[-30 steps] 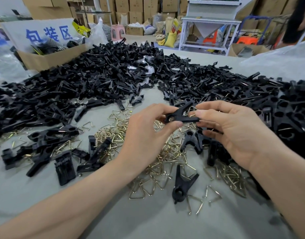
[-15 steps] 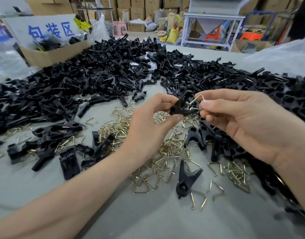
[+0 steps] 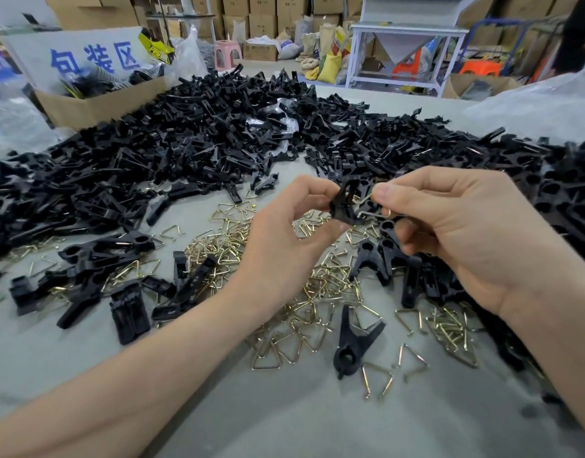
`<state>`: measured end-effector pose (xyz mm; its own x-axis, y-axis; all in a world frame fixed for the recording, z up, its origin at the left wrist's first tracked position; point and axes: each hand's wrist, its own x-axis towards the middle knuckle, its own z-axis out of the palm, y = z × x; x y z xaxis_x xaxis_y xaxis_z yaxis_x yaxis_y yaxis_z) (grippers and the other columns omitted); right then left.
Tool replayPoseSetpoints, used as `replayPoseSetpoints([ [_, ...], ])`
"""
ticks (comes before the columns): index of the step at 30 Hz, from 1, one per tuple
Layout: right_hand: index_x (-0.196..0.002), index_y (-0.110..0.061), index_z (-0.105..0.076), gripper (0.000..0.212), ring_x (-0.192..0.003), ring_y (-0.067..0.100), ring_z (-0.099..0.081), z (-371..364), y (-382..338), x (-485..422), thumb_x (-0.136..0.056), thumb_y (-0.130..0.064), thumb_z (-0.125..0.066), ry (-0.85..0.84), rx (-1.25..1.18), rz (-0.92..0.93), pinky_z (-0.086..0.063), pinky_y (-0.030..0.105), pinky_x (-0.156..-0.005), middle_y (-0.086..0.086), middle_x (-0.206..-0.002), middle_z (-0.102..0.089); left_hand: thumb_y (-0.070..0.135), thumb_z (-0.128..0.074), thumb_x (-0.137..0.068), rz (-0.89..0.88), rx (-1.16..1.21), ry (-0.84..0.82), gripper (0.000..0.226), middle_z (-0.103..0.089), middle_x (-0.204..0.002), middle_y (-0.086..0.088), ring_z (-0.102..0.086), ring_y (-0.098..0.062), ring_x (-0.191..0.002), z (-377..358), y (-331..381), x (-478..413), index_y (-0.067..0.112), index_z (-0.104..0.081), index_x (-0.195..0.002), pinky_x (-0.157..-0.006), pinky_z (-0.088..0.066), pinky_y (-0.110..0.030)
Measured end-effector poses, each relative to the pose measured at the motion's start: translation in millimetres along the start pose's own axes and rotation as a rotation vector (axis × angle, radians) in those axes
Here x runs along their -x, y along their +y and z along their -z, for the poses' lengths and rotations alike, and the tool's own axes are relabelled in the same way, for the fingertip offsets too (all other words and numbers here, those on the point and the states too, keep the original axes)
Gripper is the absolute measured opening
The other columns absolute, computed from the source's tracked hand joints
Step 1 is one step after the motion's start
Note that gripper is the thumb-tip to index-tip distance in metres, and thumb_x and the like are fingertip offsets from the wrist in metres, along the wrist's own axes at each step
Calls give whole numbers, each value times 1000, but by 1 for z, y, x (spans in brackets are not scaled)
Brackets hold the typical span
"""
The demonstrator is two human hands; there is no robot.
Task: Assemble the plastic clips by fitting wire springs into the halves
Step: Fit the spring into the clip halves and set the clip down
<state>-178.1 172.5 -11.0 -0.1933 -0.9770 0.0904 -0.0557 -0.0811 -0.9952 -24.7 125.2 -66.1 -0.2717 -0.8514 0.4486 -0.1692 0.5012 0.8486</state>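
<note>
My left hand [image 3: 286,238] pinches a black plastic clip [image 3: 345,201] between thumb and fingers, held up above the table. My right hand [image 3: 459,233] pinches a brass wire spring [image 3: 372,209] whose end touches the clip's right side. Below the hands lies a scatter of loose brass wire springs [image 3: 304,305] on the grey table [image 3: 284,408]. One assembled black clip [image 3: 354,338] lies near the front, with a single spring [image 3: 377,381] beside it.
A huge heap of black clip halves [image 3: 202,137] covers the far table and the right side [image 3: 549,200]. A few black clips [image 3: 102,259] lie at the left. A cardboard box [image 3: 99,100] stands at the back left, and a clear plastic bag [image 3: 542,104] at the back right.
Both hands have lifted slightly; my left hand turned the clip more upright, and my right hand brought the wire spring against it.
</note>
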Motion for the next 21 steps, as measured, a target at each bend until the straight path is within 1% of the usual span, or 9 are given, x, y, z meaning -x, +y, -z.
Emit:
replayPoseSetpoints([
  [1,-62,-14,-73,8,-41,7,-51,-1,1,0,-65,-20,-78,12,13,27,-43,18,-39,-6,-51,-60,10,-73,-82,-1,-6,-3,33,-69,-96,17,-61,4,-101,0,0,0,38,-57,-92,-83,-38,-3],
  [4,-62,-15,-73,13,-42,7,-52,-5,5,0,-74,-15,-78,71,85,113,-45,19,-42,-5,-48,-59,11,-73,-82,-13,-33,-8,31,-69,-95,16,-61,3,-99,0,0,0,35,-57,-93,-84,-38,-4],
  [7,-64,-16,-72,14,-41,7,-53,-6,11,0,-77,-16,-77,149,191,185,-46,20,-44,-2,-47,-60,14,-75,-80,-24,-79,-6,30,-69,-92,16,-61,3,-96,0,1,1,37,-58,-91,-84,-37,-5],
  [10,-65,-19,-71,15,-39,6,-54,-6,14,-1,-79,-19,-76,208,288,240,-45,19,-43,-4,-47,-61,17,-77,-79,-22,-138,-1,26,-68,-91,15,-60,2,-94,0,2,1,34,-61,-90,-85,-39,-8],
  [12,-64,-20,-70,16,-37,7,-54,-5,13,-1,-79,-21,-76,223,324,258,-46,21,-43,-3,-47,-61,18,-78,-78,-17,-164,5,26,-68,-90,15,-59,4,-94,0,4,1,36,-61,-88,-83,-37,-4],
  [14,-63,-19,-69,17,-37,9,-53,-4,14,-2,-79,-22,-76,211,347,256,-46,22,-42,-1,-46,-61,17,-78,-77,-39,-186,10,26,-67,-87,17,-58,6,-91,1,5,1,34,-62,-87,-80,-34,0],
  [18,-63,-17,-69,16,-39,10,-54,-3,15,-1,-77,-21,-77,140,351,223,-44,17,-42,1,-48,-62,16,-79,-76,-76,-249,8,23,-66,-87,18,-59,5,-88,1,3,2,28,-65,-91,-79,-35,0],
  [19,-63,-16,-69,16,-40,9,-54,-3,14,-2,-76,-19,-78,105,305,192,-44,17,-43,1,-49,-62,17,-78,-77,-79,-258,9,24,-66,-87,18,-59,7,-86,1,2,1,28,-65,-93,-77,-36,0],
  [21,-60,-14,-69,15,-44,8,-54,1,11,-4,-68,-21,-80,5,154,64,-46,18,-44,0,-51,-61,20,-78,-77,-94,-272,6,26,-66,-89,19,-59,9,-82,2,2,2,28,-66,-99,-75,-39,-2],
])
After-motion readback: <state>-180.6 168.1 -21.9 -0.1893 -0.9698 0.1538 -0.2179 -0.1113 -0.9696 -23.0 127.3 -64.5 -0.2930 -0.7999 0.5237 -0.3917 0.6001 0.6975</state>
